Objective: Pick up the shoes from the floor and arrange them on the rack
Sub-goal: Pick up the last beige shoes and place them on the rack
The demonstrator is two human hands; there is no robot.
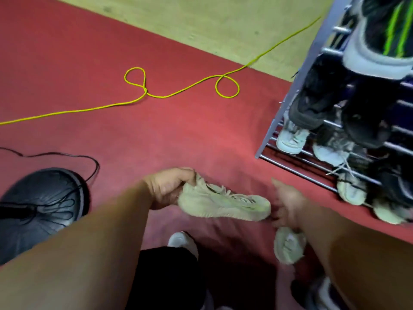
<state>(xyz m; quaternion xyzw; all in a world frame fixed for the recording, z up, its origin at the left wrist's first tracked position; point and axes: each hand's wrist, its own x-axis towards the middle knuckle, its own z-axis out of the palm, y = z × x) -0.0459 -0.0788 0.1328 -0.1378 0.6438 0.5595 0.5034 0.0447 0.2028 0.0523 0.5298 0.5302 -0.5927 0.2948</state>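
My left hand (166,189) grips the heel of a pale beige sneaker (225,203), held sideways above the red carpet with its toe pointing right. My right hand (288,203) holds a second beige sneaker (289,248) that hangs below it, toe toward me. The metal shoe rack (297,168) stands at the right, its tiers filled with several dark and light shoes; a black shoe with green stripes (388,30) sits on the top tier.
A yellow cord (178,91) loops across the red carpet. A round black fan base (42,206) with a black cable sits at the left. My own feet and dark trouser leg show at the bottom. A tan floor strip lies beyond the carpet.
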